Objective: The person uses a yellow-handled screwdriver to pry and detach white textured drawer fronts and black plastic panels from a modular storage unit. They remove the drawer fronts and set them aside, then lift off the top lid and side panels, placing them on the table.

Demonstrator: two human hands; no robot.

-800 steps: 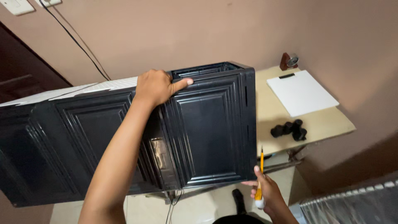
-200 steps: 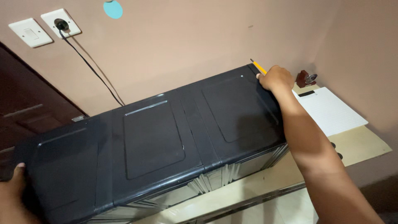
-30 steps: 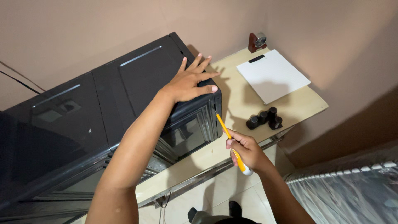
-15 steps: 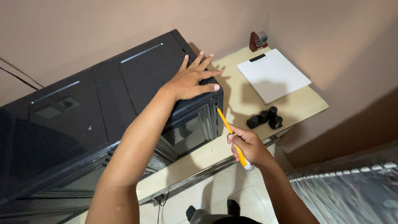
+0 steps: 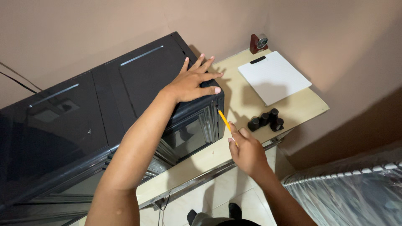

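A long black plastic cabinet (image 5: pixel 104 96) lies on its side on a beige table (image 5: pixel 301 106). My left hand (image 5: pixel 190 81) rests flat on its top near the right end, fingers spread. My right hand (image 5: pixel 247 152) holds a yellow pencil (image 5: pixel 225 120), its tip touching the cabinet's front right corner edge. The pencil's lower end is hidden behind my hand.
A white clipboard (image 5: pixel 274 77) lies at the table's far right, a small red-based clock (image 5: pixel 256 42) behind it by the wall. A cluster of black cylinders (image 5: pixel 265 121) sits near the table's front edge. A plastic-wrapped object (image 5: pixel 347 196) stands at lower right. A black cable (image 5: pixel 16 81) runs along the wall.
My right hand has turned and risen slightly, so the pencil's white end is now hidden. The pencil tip stays at the cabinet's corner. My left hand has not moved.
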